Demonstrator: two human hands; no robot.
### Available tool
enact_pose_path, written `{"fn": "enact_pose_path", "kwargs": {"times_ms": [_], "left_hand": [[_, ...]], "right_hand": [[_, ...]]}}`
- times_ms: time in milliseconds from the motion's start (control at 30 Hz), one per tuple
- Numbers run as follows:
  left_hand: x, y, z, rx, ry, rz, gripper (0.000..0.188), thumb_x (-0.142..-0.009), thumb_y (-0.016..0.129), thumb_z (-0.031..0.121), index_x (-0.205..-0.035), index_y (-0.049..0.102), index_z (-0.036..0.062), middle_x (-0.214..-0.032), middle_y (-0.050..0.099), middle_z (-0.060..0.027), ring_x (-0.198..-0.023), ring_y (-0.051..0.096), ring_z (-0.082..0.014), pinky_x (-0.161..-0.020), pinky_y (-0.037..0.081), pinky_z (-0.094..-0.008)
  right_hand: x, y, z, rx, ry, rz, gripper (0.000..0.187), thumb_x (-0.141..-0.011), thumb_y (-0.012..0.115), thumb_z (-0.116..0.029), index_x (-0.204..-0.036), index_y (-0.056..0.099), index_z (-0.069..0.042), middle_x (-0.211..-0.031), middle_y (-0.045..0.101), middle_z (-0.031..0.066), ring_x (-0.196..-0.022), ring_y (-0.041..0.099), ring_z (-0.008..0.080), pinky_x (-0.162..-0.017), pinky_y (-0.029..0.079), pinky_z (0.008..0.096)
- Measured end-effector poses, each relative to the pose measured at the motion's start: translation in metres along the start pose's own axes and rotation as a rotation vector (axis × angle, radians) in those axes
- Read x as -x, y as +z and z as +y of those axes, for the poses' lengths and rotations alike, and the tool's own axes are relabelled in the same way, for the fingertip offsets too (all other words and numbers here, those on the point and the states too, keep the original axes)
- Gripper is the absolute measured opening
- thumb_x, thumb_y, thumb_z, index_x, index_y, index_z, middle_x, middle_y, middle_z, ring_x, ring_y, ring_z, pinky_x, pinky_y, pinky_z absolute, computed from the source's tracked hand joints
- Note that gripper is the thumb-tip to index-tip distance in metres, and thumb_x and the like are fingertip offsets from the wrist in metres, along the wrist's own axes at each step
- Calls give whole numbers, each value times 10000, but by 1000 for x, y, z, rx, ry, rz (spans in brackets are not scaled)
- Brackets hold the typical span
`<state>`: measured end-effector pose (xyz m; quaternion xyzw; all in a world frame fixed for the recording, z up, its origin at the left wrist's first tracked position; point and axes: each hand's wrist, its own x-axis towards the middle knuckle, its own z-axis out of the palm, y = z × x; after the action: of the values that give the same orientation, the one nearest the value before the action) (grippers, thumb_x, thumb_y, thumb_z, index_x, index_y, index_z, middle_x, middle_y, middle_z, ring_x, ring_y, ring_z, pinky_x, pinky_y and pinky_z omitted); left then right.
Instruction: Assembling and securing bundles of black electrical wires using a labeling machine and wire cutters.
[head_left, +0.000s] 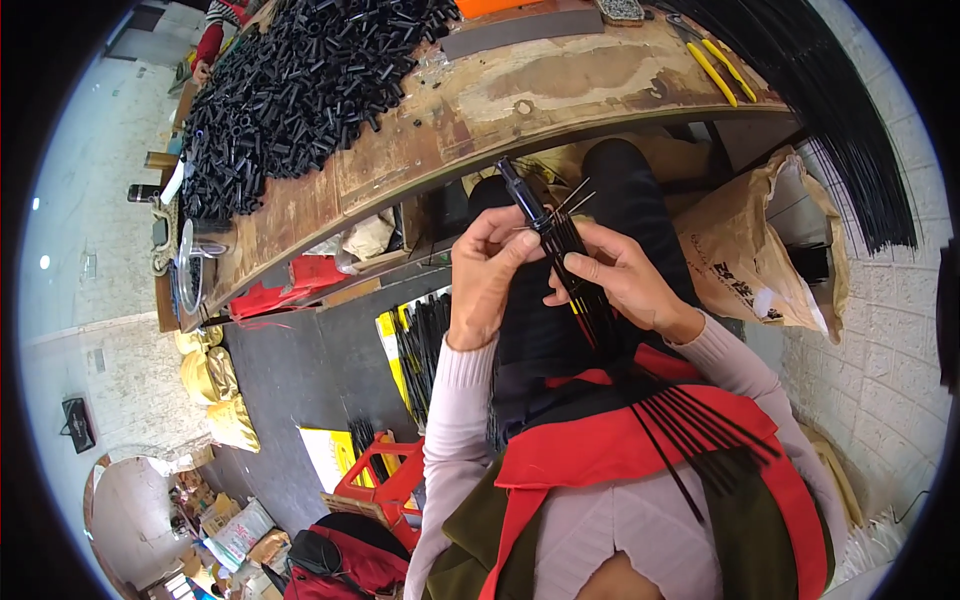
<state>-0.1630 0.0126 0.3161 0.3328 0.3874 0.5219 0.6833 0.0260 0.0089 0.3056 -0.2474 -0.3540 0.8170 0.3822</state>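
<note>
Above my lap is a black plastic tube (520, 192) with a ringed collar, tilted with its free end pointing up and left. Thin black rods (690, 415), resembling umbrella ribs, run from the collar down over my red-and-black apron and fan out at their lower ends. My left hand (488, 268) is closed, thumb and fingers pinching at the collar. Closed round the upper part of the rods, my right hand (632, 280) holds them just below the collar. A few rod ends stick out sideways between the hands. The fingertips partly hide where rods and collar meet.
The wooden bench (560, 75) bears a large heap of black tubes (300, 90) and yellow-handled pliers (715, 75). Long black rods (850, 130) hang at its right end above a brown paper bag (740, 250). A red stool (380, 475) stands left. Another person's red sleeve (209, 45) shows top left.
</note>
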Motion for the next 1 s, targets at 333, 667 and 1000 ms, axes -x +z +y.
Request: {"fn": "enact_pose_path", "kwargs": {"times_ms": [333,667,1000], "left_hand": [[25,20,26,-143,124,60,359,-869,645,-10,-1216,554,6,-1135,609,-51,-997,592,-115,-845,502,-254],[15,22,29,-78,90,19,327,-970,542,58,-1293,494,46,-1178,586,-49,-1046,589,-150,-876,510,-282],[9,21,39,63,-83,170,295,-931,557,27,-1225,543,32,-1074,593,-39,-933,610,-140,-782,537,-274]], "right_hand": [[-2,18,5,141,-318,48,330,-962,570,-61,-1269,466,0,-1071,579,60,-999,555,77,-903,430,234],[-14,5,-2,115,-195,1,138,-939,589,-38,-1063,534,-14,-953,603,-1,-881,529,34,-786,424,205],[-29,-3,9,-22,-121,-89,156,-940,617,-89,-1057,560,-3,-931,615,-6,-848,550,31,-745,424,192]]}}
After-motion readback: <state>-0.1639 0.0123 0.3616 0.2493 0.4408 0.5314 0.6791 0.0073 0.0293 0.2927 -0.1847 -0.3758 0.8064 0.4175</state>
